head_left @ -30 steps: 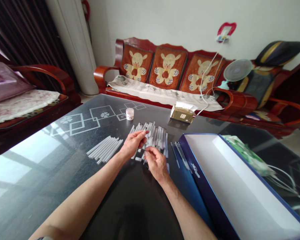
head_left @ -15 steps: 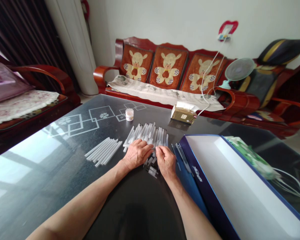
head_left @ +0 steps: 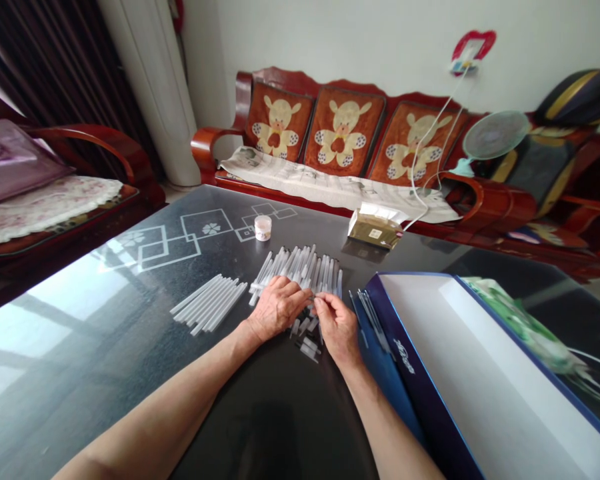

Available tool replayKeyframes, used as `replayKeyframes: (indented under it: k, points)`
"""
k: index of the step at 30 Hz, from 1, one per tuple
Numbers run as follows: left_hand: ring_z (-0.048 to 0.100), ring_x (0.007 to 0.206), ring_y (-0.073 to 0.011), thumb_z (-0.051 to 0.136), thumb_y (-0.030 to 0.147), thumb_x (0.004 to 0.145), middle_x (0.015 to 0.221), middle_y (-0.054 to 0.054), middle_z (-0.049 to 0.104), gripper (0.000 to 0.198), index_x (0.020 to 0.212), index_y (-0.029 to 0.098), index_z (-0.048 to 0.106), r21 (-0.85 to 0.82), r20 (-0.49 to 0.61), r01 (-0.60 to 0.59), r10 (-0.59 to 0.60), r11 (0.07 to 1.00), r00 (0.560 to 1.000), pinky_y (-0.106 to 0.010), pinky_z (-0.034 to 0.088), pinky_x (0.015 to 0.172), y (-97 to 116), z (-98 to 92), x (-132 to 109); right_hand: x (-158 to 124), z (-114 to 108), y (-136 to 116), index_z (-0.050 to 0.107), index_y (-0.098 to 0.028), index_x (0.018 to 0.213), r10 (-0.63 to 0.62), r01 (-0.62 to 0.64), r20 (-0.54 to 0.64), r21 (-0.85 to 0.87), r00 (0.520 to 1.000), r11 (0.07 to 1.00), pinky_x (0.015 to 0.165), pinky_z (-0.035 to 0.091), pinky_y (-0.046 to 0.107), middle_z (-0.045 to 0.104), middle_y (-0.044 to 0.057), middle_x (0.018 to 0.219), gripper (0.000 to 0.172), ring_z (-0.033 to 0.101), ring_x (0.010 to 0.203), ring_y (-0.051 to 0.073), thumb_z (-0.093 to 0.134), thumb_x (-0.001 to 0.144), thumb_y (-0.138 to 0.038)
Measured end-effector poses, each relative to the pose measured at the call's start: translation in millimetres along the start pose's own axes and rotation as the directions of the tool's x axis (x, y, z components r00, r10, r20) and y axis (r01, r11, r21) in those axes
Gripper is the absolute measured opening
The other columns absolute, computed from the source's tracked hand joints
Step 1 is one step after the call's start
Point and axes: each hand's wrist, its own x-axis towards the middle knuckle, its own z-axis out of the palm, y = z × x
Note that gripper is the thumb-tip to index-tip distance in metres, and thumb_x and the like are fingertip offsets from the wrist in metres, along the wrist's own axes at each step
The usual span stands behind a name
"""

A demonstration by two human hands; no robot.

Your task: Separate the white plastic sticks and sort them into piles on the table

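My left hand (head_left: 281, 308) is closed, fingers curled, in front of a pile of translucent white pen barrels (head_left: 305, 264). My right hand (head_left: 337, 327) is pinched, its fingertips meeting those of my left hand. Between them shows the small end of a slender pen; my fingers hide most of it. Several small clear pen caps (head_left: 309, 348) lie on the dark table just below the hands. A row of white pen barrels (head_left: 210, 303) lies side by side to the left. Thin dark refills (head_left: 375, 320) rest at the right, against a blue box.
The long blue box (head_left: 443, 373) with a white inside takes up the right of the glossy table (head_left: 130, 360). Beyond it lies a green-and-white packet (head_left: 523, 320) . A small lidded jar (head_left: 263, 229) and a tissue pack (head_left: 375, 227) stand farther back, before a wooden sofa (head_left: 213, 143).
The view has shifted slightly, so the scene sits a little farther right. My hands stay together at the same spot, with the right fingertips shifted only slightly.
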Motion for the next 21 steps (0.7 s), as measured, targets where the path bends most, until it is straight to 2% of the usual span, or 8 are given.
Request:
replayKeyframes:
  k: [5, 8, 10, 14, 17, 21]
  points:
    - [0.047, 0.076, -0.0186, 0.038, 0.035, 0.096, 0.076, -0.005, 0.058, 0.030, 0.104, 0.021, 0.064, 0.005, -0.003, 0.017, -0.017, 1.000, 1.000, -0.033, 0.035, 0.073, -0.2, -0.1, 0.0, 1.4, 1.0, 2.5, 0.062, -0.020, 0.096, -0.039, 0.036, 0.034, 0.066, 0.999, 0.997, 0.077, 0.054, 0.029, 0.069, 0.005, 0.094, 0.019, 0.067, 0.084, 0.018, 0.057, 0.084, -0.033]
    - [0.047, 0.076, -0.0185, 0.039, 0.036, 0.096, 0.076, -0.004, 0.058, 0.030, 0.104, 0.021, 0.063, 0.002, 0.001, 0.023, -0.023, 1.000, 1.000, -0.033, 0.035, 0.073, 0.1, -1.0, -0.1, -0.6, 1.7, -0.1, 0.059, -0.020, 0.105, -0.051, 0.048, 0.044, 0.061, 0.998, 0.997, 0.074, 0.054, 0.028, 0.068, 0.007, 0.099, 0.025, 0.066, 0.087, 0.018, 0.058, 0.083, -0.033]
    - [0.047, 0.075, -0.0185, 0.038, 0.035, 0.096, 0.076, -0.005, 0.058, 0.030, 0.104, 0.021, 0.063, 0.007, 0.001, 0.019, -0.019, 1.000, 1.000, -0.034, 0.035, 0.072, 0.5, -0.9, -0.2, -2.2, 2.0, -2.4, 0.059, -0.020, 0.105, -0.062, 0.062, 0.022, -0.016, 0.998, 0.998, 0.070, 0.054, 0.027, 0.068, 0.007, 0.097, 0.026, 0.066, 0.083, 0.018, 0.056, 0.084, -0.035]
    - [0.047, 0.076, -0.0188, 0.038, 0.035, 0.096, 0.076, -0.005, 0.057, 0.030, 0.102, 0.021, 0.064, 0.022, 0.010, 0.007, -0.007, 1.000, 1.000, -0.034, 0.034, 0.072, 1.6, 0.1, -0.4, -2.2, 1.6, -3.0, 0.064, -0.021, 0.092, -0.089, 0.081, -0.038, -0.178, 0.995, 0.981, 0.069, 0.053, 0.027, 0.070, 0.005, 0.084, 0.019, 0.066, 0.074, 0.018, 0.052, 0.087, -0.035]
    - [0.047, 0.076, -0.0188, 0.038, 0.035, 0.096, 0.076, -0.005, 0.057, 0.030, 0.101, 0.021, 0.064, 0.013, 0.012, 0.008, -0.008, 1.000, 1.000, -0.034, 0.034, 0.072, 2.0, -0.2, -0.3, 0.2, 1.2, -1.2, 0.063, -0.021, 0.092, -0.100, 0.097, -0.025, -0.106, 0.995, 0.990, 0.070, 0.053, 0.027, 0.069, 0.004, 0.084, 0.018, 0.066, 0.074, 0.017, 0.052, 0.087, -0.034]
    - [0.046, 0.075, -0.0187, 0.037, 0.035, 0.097, 0.075, -0.005, 0.057, 0.031, 0.100, 0.020, 0.064, 0.007, 0.009, 0.021, -0.021, 1.000, 1.000, -0.034, 0.034, 0.072, 1.3, -0.7, -0.3, 2.4, 1.6, -2.4, 0.063, -0.020, 0.088, -0.158, 0.158, -0.006, -0.018, 0.987, 0.987, 0.075, 0.053, 0.027, 0.066, 0.005, 0.093, 0.013, 0.064, 0.087, 0.017, 0.054, 0.085, -0.030]
